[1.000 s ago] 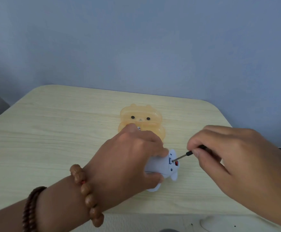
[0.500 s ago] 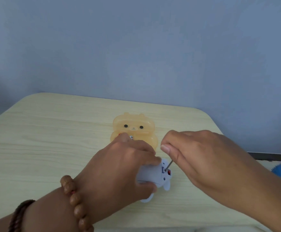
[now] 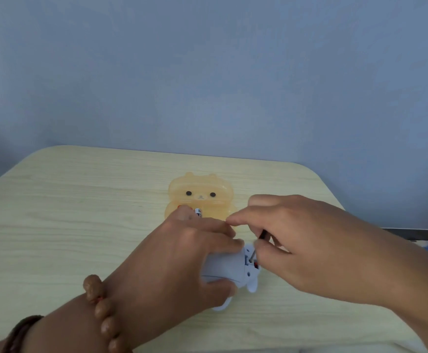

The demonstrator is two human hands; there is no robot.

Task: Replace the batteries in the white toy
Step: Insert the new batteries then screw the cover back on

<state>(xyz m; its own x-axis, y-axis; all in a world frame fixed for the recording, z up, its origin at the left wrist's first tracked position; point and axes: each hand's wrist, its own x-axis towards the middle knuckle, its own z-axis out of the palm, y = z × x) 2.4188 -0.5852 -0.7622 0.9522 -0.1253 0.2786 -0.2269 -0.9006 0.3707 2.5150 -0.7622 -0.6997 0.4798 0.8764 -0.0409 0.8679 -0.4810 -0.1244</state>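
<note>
Position of the white toy (image 3: 229, 270): lower centre of the frame, lying on its side on the pale wood-grain surface (image 3: 80, 212). Its long axis runs roughly left to right across the picture, with the end bearing small rounded projections pointing right and slightly toward the bottom edge. A small opening with a red spot shows at that right-hand end.

Left hand (image 3: 179, 261) comes in from the lower left and wraps the toy's body; its fingers (image 3: 215, 240) curl over the top and the thumb presses the lower side, clamping the toy against the surface. Two beaded bracelets (image 3: 100, 309) sit on that wrist.

Right hand (image 3: 307, 248) enters from the lower right. Its fingers are drawn together, pinching a thin screwdriver (image 3: 257, 247) with a dark handle; the metal shaft slants down and left, tip meeting the toy's right end at the opening.

Just above the left hand, toward the frame's centre, lies a translucent orange bear-shaped case (image 3: 202, 197), flat on the surface. A battery (image 3: 198, 212) is partly visible at its lower part, partly hidden by the left hand.
</note>
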